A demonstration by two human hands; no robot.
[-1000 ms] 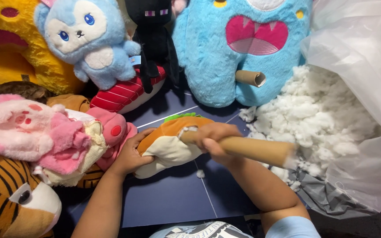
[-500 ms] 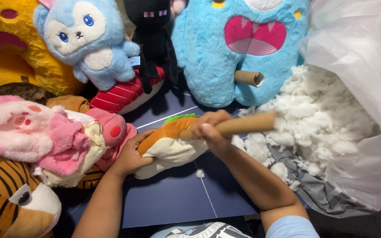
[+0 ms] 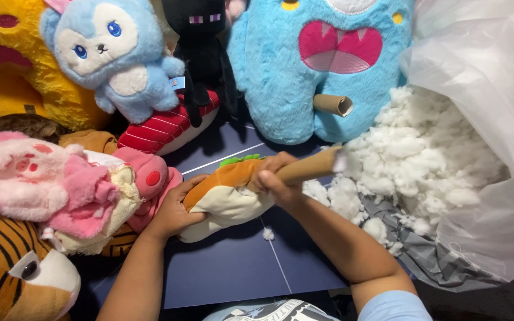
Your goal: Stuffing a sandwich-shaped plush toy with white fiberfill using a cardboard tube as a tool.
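The taco plush (image 3: 224, 193) lies just left of the stuffing (image 3: 411, 154). Left hand (image 3: 174, 211) clasps its end; right hand (image 3: 272, 175) grips a stick (image 3: 307, 167), apparently poked inside. Pushing hard could split the seam.

The left hand (image 3: 171, 215) steadies a taco-shaped plush (image 3: 224, 196) while the right hand (image 3: 275, 175) grips a cardboard tube (image 3: 307, 167).

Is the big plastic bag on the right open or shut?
Open: the clear plastic bag gapes toward the table, and white stuffing spills out of its mouth.
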